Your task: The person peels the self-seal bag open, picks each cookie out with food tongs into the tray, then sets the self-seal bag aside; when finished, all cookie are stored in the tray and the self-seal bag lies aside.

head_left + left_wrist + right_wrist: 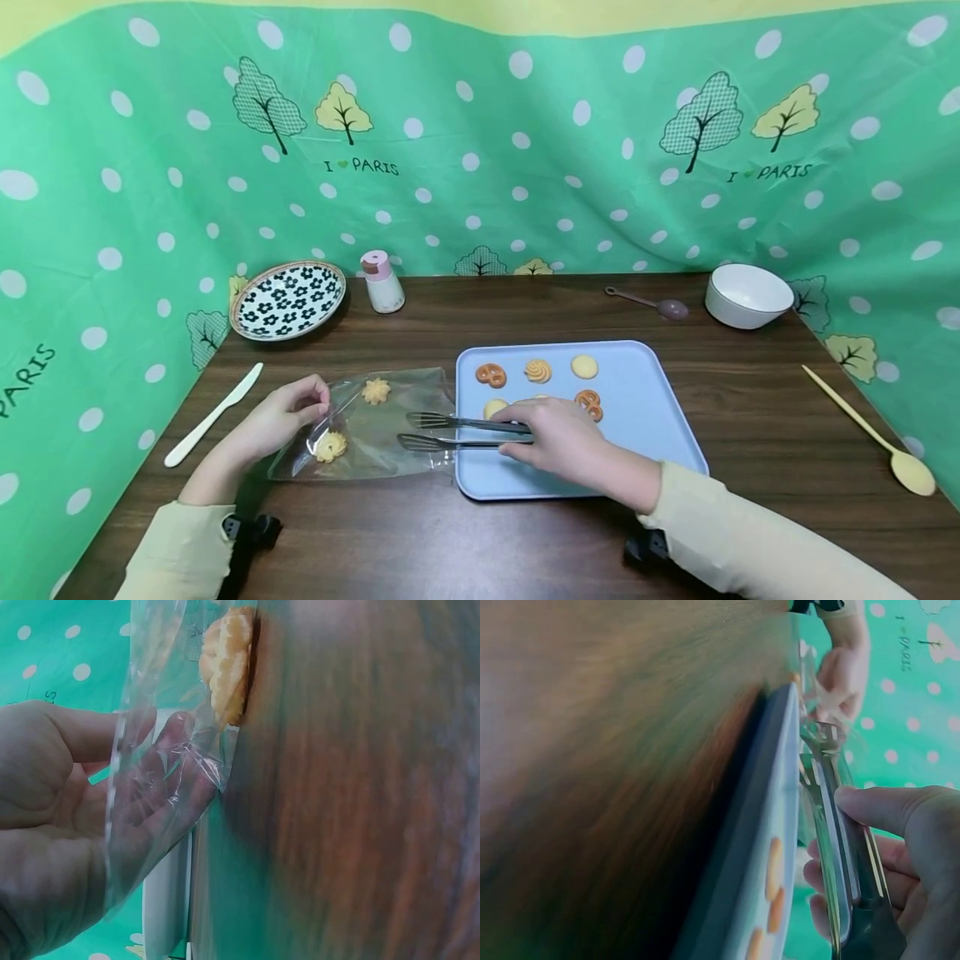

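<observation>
My left hand (283,414) pinches the left end of a clear plastic bag (397,437); the film lies across its fingers in the left wrist view. Inside the bag are a flower-shaped cookie (376,391) and a ring-like cookie (331,447), the latter close to my fingers. My right hand (562,437) grips metal tongs (855,862) above the blue tray (637,467). The tongs' spread tips point left over the bag's right part, and I see nothing between them. Pretzels (491,375), a swirl cookie (537,372) and round cookies (584,367) lie on the tray, partly hidden by my hand.
A white knife (213,415) lies left of the bag. Behind stand a flower-patterned plate (288,302) and a pink-topped shaker (383,283). A brown spoon (648,303) and a white bowl (750,297) are at the back right, a wooden spoon (870,429) at the far right.
</observation>
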A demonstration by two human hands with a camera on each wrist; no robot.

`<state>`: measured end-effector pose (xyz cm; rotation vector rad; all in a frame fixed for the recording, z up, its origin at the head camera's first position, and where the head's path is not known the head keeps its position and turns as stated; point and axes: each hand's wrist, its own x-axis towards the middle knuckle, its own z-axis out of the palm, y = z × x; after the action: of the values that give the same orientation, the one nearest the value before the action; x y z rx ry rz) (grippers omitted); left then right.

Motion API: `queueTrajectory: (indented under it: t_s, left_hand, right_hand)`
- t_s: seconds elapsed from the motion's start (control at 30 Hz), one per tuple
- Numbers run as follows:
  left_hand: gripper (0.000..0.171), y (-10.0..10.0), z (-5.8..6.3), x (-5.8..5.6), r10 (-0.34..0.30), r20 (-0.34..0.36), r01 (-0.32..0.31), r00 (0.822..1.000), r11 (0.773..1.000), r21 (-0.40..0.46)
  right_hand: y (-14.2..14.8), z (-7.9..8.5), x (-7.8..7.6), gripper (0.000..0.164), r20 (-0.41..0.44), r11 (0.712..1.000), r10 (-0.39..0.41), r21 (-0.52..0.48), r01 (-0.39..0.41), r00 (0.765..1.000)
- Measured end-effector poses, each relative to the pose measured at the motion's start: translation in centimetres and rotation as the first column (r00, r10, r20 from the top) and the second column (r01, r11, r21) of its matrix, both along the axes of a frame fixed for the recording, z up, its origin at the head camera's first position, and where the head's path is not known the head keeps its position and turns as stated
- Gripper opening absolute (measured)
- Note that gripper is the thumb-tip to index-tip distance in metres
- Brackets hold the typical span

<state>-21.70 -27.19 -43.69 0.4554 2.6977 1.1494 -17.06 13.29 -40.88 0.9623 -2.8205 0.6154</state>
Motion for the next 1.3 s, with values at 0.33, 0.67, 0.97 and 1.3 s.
queueTrajectory:
  t_s: [0.33,0.67,0.97,1.3]
  left_hand:
    - [0.005,0.1,0.1,0.1,0.012,0.010,-0.012,1.000,1.000,-0.005]
    - [0.007,0.1,0.1,0.0,0.011,0.006,-0.011,1.000,1.000,-0.012]
    - [0.005,0.2,0.1,0.1,0.012,0.015,-0.012,1.000,1.000,0.015]
    - [0.007,0.2,0.2,0.2,0.024,0.014,-0.023,1.000,1.000,-0.010]
  right_hand:
    - [-4.9,-0.2,-1.7,0.037,0.090,0.996,0.092,-0.002,-0.093,0.992]
    - [-7.6,-0.6,-3.6,0.040,0.100,0.987,0.146,0.047,-0.151,0.984]
    - [-8.7,-0.8,-4.3,0.039,0.107,0.976,0.201,0.065,-0.209,0.974]
    - [-7.2,-0.5,-4.1,0.036,0.100,0.982,0.167,0.077,-0.175,0.981]
